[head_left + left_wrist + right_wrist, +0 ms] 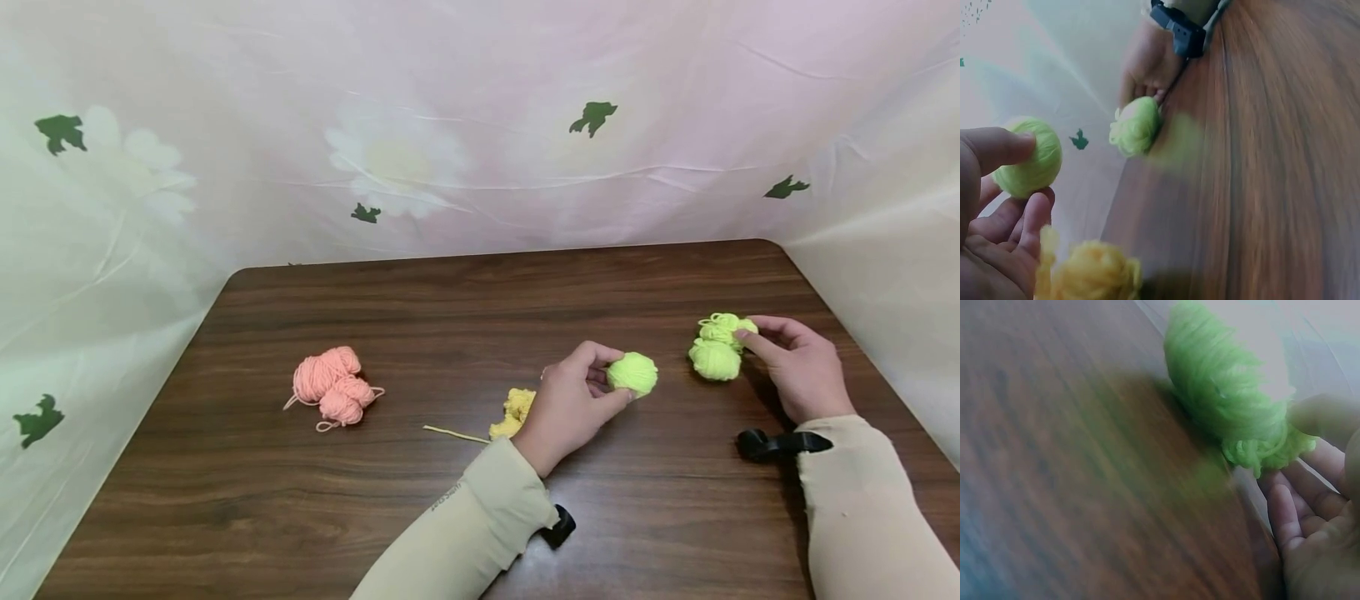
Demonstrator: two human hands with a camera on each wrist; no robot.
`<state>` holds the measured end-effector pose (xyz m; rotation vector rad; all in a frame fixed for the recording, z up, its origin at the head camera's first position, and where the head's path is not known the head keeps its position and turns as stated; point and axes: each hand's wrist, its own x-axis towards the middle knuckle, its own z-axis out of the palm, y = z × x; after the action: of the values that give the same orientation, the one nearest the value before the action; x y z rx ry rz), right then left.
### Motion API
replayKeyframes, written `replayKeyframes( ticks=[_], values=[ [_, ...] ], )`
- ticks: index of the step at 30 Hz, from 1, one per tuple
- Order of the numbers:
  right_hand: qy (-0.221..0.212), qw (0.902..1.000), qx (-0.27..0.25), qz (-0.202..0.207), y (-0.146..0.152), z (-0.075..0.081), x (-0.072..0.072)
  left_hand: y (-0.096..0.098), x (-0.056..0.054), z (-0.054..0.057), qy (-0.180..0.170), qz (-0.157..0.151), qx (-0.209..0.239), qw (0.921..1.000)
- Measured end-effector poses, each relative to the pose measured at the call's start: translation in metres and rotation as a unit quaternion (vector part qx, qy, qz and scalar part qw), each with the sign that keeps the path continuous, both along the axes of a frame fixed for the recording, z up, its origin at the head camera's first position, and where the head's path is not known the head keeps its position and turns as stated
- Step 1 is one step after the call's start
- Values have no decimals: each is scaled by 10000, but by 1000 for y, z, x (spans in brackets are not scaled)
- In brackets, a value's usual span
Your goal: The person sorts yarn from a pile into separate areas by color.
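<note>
A round lime-green ball of yarn [632, 373] is pinched between the thumb and fingers of my left hand [566, 404], above the middle right of the table. Farther right, my right hand [810, 367] grips a small lime-green yarn ball at the side of a lime-green yarn cluster [716, 359]. In the right wrist view, the thumb lies at the edge of that cluster [1229, 387], with the other fingers curled behind and below it. Yellow yarn [516, 410] lies beside my left hand, partly hidden by it, with a loose strand stretching left.
Coral-pink yarn balls [330, 383] sit together on the left half of the brown wooden table [420, 317]. A floral cloth [480, 125] hangs behind the table and along its sides. Black straps with camera mounts [776, 446] are on both wrists.
</note>
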<state>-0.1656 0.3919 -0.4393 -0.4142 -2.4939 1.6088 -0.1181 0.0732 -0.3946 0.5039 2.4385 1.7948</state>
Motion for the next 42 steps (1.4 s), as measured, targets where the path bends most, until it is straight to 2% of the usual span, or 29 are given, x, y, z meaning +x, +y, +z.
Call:
replayKeyframes(
  ticks=[5,11,18,26,31,37,42],
  values=[
    [9,10000,16,-31,1,-1,1,15,-1,-2,-239,25,3,9997],
    [31,9999,-107,-16,-2,1,1,32,-1,-4,-224,23,-294,9993],
    [27,9998,161,-83,-6,3,0,49,-2,-7,-282,67,-487,9984],
    [-13,9994,314,-109,-5,2,1,72,-4,-14,-633,52,-597,9962],
    [18,9997,254,-64,-7,2,1,82,-9,-19,-834,91,-539,9950],
    [21,9997,245,-50,-7,2,0,90,-16,-21,-883,54,-650,9940],
    [17,9997,206,-92,-6,2,1,99,-17,-22,-873,-12,-751,9933]
  ],
)
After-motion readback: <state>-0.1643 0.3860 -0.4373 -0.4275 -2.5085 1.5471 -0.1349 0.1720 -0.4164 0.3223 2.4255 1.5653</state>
